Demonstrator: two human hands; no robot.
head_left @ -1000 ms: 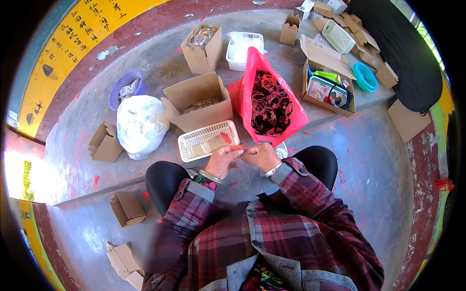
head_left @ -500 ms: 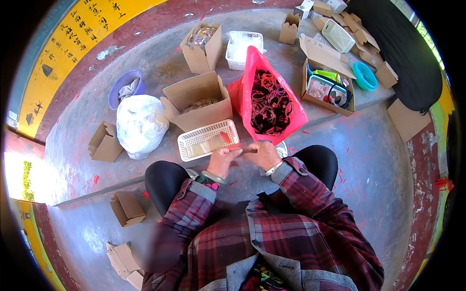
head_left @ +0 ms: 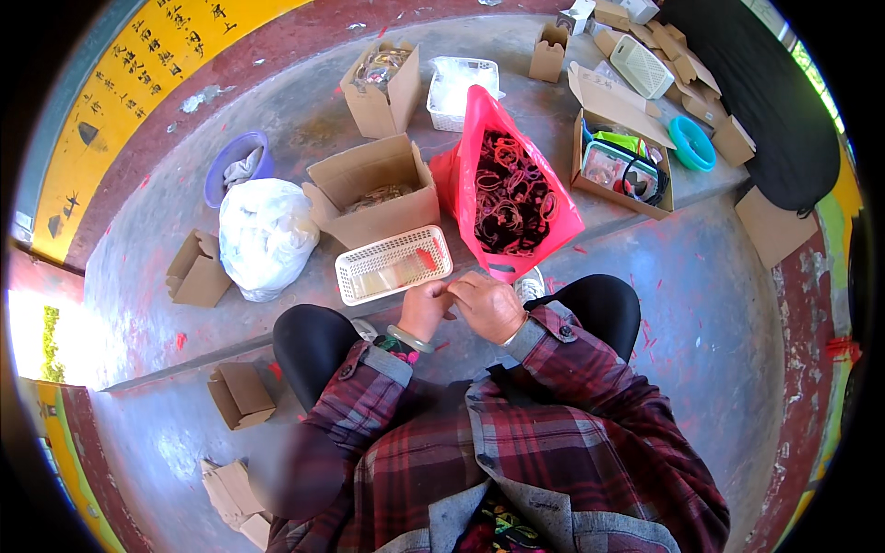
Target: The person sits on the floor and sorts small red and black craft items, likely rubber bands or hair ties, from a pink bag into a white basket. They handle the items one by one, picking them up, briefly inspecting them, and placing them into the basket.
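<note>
My left hand (head_left: 424, 310) and my right hand (head_left: 490, 308) meet in front of me, fingers pinched together at the tips. Whatever they hold is too small or too hidden to make out. Just beyond my left hand lies a cream plastic basket (head_left: 355, 283) with flat, clear packets (head_left: 392, 275) and a red piece in it. A bright pink plastic bag (head_left: 565, 221) stands gaping beyond my right hand, filled with dark and pink hair ties (head_left: 512, 198). Behind the basket is an open cardboard box (head_left: 392, 219) with small items inside.
A stuffed white plastic bag (head_left: 267, 241) and a purple basin (head_left: 221, 170) are on the left. To the right, a cardboard box (head_left: 627, 205) holds assorted things beside a teal basin (head_left: 693, 145). A raised concrete step (head_left: 175, 361) crosses the floor. Small cartons (head_left: 241, 398) lie around.
My right hand has turned and its fingers have come in against the left fingertips. A thin strip seen between the hands before is now hidden.
</note>
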